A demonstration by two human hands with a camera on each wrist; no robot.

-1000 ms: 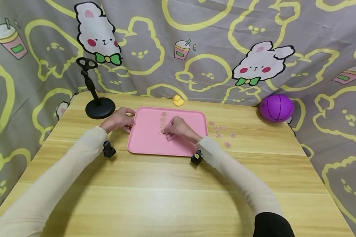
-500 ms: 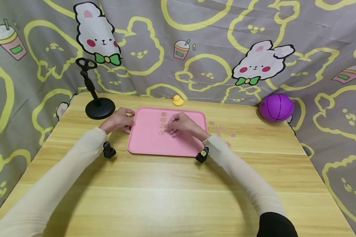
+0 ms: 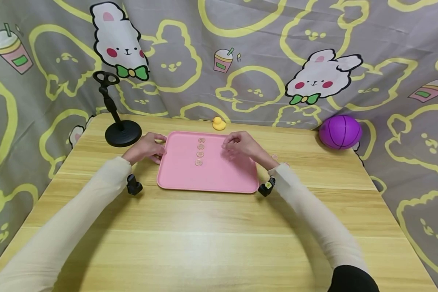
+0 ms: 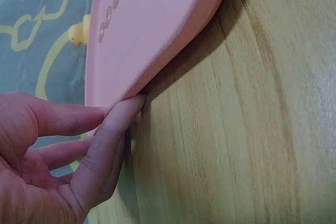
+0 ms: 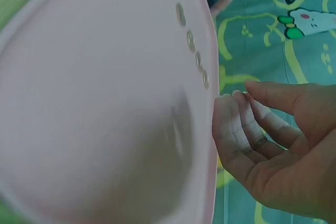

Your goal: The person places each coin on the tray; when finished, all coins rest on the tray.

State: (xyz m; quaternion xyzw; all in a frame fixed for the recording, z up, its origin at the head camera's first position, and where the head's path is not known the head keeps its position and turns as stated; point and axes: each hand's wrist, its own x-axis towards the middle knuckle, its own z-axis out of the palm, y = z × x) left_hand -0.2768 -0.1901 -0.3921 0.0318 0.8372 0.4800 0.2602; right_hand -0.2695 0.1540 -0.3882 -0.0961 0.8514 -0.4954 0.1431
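Observation:
A pink tray [image 3: 211, 180] lies on the wooden table. Several small copper-coloured coins [image 3: 198, 162] form a column on it, left of its middle. At the tray's left edge, my left hand [image 3: 146, 147] holds the rim; the left wrist view shows thumb and fingers [image 4: 107, 145] pinching it. My right hand [image 3: 242, 145] hovers over the tray's right part, to the right of the coin column. Its fingers bend loosely with nothing between them, as the right wrist view shows. Two loose coins [image 3: 275, 157] peek out beside the right wrist; that forearm hides the others.
Behind the tray sits a yellow rubber duck [image 3: 219, 123]. A black stand [image 3: 122, 133] with a round base stands behind my left hand. At the back right rests a purple ball [image 3: 340, 132]. A patterned grey curtain [image 3: 255, 44] hangs around the table.
My right hand has let go of the lowest coin in the column, lifted off and moved right across the tray. The left hand stays at the tray's left edge.

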